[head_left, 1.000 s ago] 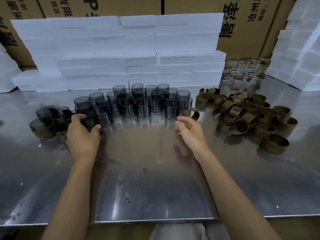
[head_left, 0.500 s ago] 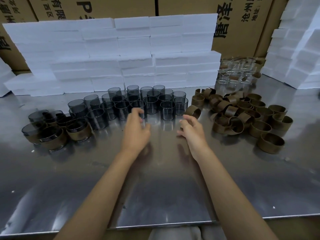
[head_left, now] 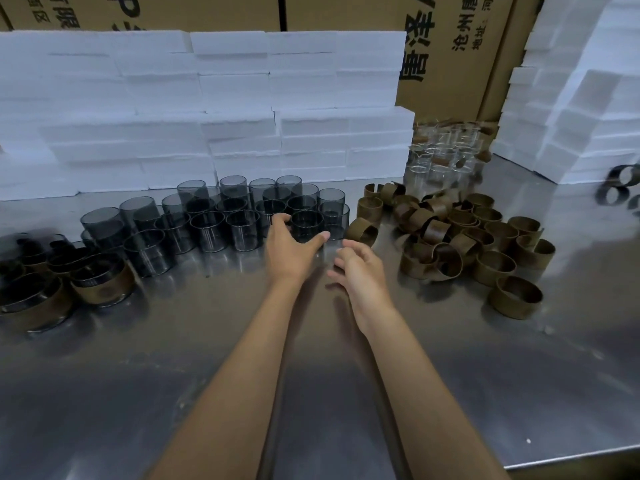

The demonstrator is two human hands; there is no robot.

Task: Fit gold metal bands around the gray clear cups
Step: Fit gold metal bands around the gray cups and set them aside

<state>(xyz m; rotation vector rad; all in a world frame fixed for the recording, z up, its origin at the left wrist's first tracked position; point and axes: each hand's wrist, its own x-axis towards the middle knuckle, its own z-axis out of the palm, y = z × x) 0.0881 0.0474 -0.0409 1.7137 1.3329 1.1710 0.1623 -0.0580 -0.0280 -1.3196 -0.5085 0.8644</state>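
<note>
A cluster of gray clear cups (head_left: 221, 220) was seen standing upright on the steel tabletop (head_left: 173, 358), open mouths up, their axes vertical; the walls were smoky and see-through, short and cylindrical. The cluster was set in rows in front of a wall of white foam blocks (head_left: 207, 109). The front cup (head_left: 307, 225) at the right end of the cluster was reached by the left hand (head_left: 294, 249), whose grip was spread wide, fingers to the cup's left and thumb to its right; whether the cup was actually touched could not be told.

The right hand (head_left: 360, 268) was held just beside the left, fingers loosely curled, nothing held in its grip. To its right a loose pile of gold metal bands (head_left: 450, 240) was spread, open rings lying at mixed angles, some upright, some tipped and interlocked. One single band (head_left: 363, 231) was set apart between the cups and the pile.

At the far left, banded cups (head_left: 100, 282) were grouped near the tabletop's left side. Uncolored clear cups (head_left: 443, 150) were stood behind the pile, against cardboard boxes (head_left: 450, 46).

A broad bare stretch of tabletop was left between the cups and the near edge, crossed only by the two forearms.
</note>
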